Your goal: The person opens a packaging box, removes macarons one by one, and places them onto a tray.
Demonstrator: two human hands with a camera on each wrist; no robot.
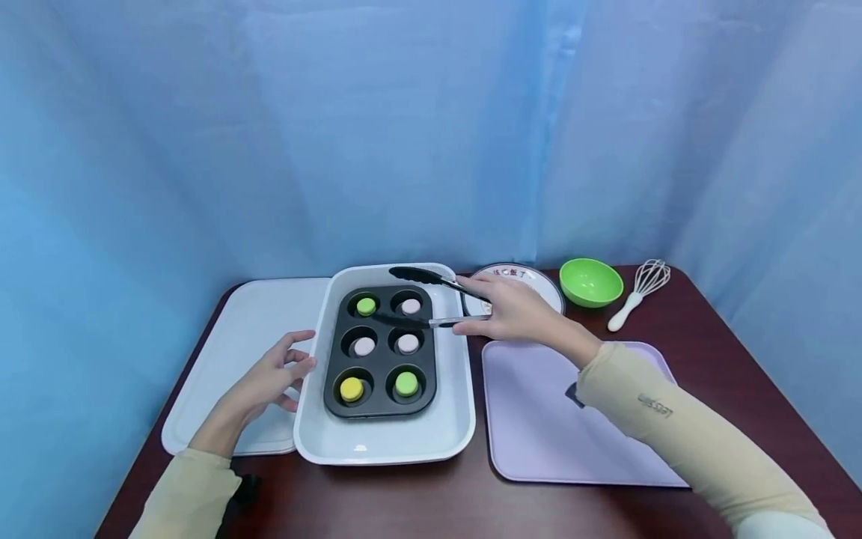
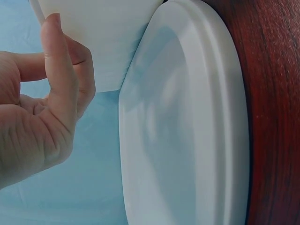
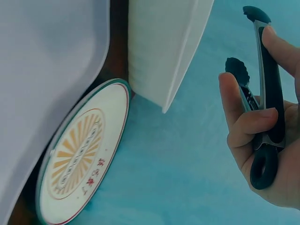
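Note:
My right hand [image 1: 515,308] grips black-and-steel kitchen tongs [image 1: 419,275], whose arms are spread apart over the far part of the dark muffin tin [image 1: 380,374]. One tong tip overlaps the space beside a green macaron [image 1: 367,306] in the far left cup. Each cup contains one macaron: a yellow one [image 1: 351,388] near left, a green one [image 1: 406,383] near right, and pale pink ones [image 1: 364,346] in the others. The tin lies inside a deep white tub [image 1: 384,447]. My left hand [image 1: 266,378] is at the tub's left rim, fingers loosely bent, fingertips right by its outer wall.
A white tray [image 1: 252,322] lies left of the tub, partly under my left arm. To the right are a lilac tray [image 1: 539,434], a printed plate [image 3: 112,101], a green bowl [image 1: 590,282] and a whisk [image 1: 633,299]. Blue curtains [image 1: 404,150] hang behind the table.

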